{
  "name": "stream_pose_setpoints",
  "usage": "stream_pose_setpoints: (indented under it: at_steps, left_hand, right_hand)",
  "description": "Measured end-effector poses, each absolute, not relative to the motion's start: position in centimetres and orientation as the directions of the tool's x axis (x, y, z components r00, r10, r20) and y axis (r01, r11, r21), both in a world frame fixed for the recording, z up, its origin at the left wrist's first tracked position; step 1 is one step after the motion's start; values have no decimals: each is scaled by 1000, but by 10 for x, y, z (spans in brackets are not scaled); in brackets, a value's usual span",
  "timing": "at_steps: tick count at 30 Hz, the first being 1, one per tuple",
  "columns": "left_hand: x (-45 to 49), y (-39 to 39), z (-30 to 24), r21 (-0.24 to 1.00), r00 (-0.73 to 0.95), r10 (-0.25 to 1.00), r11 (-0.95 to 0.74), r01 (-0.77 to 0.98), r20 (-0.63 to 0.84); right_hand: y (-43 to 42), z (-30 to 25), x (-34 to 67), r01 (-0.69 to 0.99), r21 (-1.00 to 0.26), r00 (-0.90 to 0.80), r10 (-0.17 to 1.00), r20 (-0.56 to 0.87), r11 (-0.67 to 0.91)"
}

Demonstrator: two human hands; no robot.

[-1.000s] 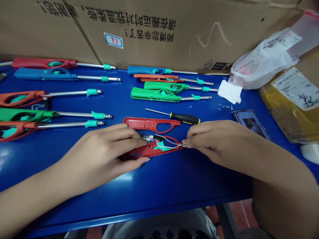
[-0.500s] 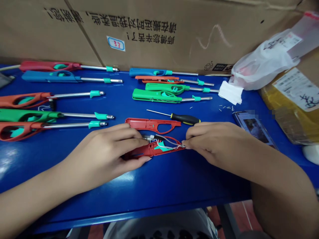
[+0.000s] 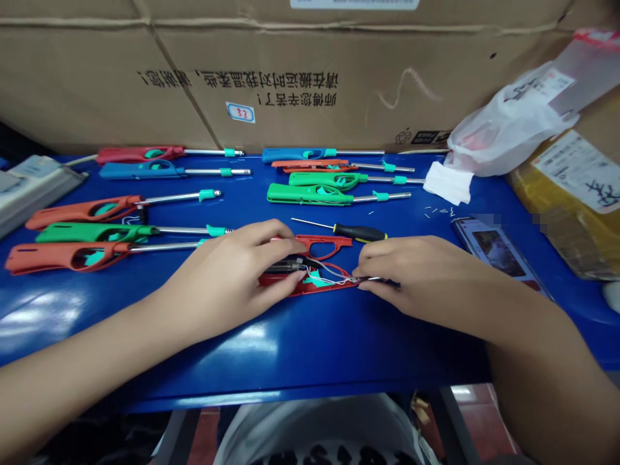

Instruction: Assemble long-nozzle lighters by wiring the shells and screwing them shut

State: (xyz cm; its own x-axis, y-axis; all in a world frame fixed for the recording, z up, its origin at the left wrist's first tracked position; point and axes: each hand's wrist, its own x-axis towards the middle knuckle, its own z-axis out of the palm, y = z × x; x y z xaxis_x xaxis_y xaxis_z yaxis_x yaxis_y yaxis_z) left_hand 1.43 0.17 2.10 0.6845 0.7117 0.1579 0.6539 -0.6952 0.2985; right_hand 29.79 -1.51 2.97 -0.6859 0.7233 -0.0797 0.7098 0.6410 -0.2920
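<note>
An opened red half-shell [image 3: 303, 290] is set on the tabletop [image 3: 232, 374], front & centre, btwn the two hands. It is prob. light, stiff moulded plastic, a bit slick; best held by the outer side walls at the wide L end, w/o squeezing across the thin loop at R. Inside it, a teal trigger [image 3: 316, 279] is seated. The dark cylinder [image 3: 288, 265] beside it is prob. rigid & smooth, best gripped round its barrel. The thin wires [image 3: 333, 282] are judged soft & fragile: to be pinched near the ends, w/ no tugging at the joints.

The L hand [image 3: 242, 278] is bent over the wide end, its fingers narrow, w/ the cylinder held btwn thumb & index. By the R hand [image 3: 411, 274] the wire ends are pinched at the shell's R tip, fingers nearly together; a thin dark piece is seen there too, its kind unclear.

Just behind, the matching half-shell [image 3: 339, 241] is partly hidden by the L hand; a screwdriver [image 3: 361, 232] is laid beyond. Further back, lighters are lined up in two groups, L group [image 3: 92, 257] & R group [image 3: 310, 194], w/ a phone [image 3: 498, 248] placed off to the R.
</note>
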Motion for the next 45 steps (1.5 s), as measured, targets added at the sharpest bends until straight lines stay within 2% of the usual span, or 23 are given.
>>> stream_pose_setpoints:
  at_steps: [3,10,17,30,36,39,45]
  left_hand:
    - [19,6,19,248,696,710,-697,673,105]
    - [20,16,13,362,710,701,-681,637,68]
    - [20,19,13,375,725,680,-704,604,108]
    - [22,8,25,284,724,625,-780,558,293]
    - [22,-7,21,328,676,651,-759,563,345]
    - [21,-17,17,336,655,607,-794,506,450]
    - [15,-25,6,197,764,390,-920,338,514]
  right_hand:
    - [-16,34,294,733,-302,-659,745,-98,609]
    - [-16,28,282,715,-431,-656,741,-144,550]
    - [-15,24,278,676,-542,-659,738,-143,499]
    - [-13,24,282,652,-552,-684,717,-134,520]
    - [-15,30,281,665,-547,-673,726,-142,509]
    - [-17,32,280,681,-544,-646,753,-130,490]
    - [-15,20,273,662,-566,-594,804,4,492]
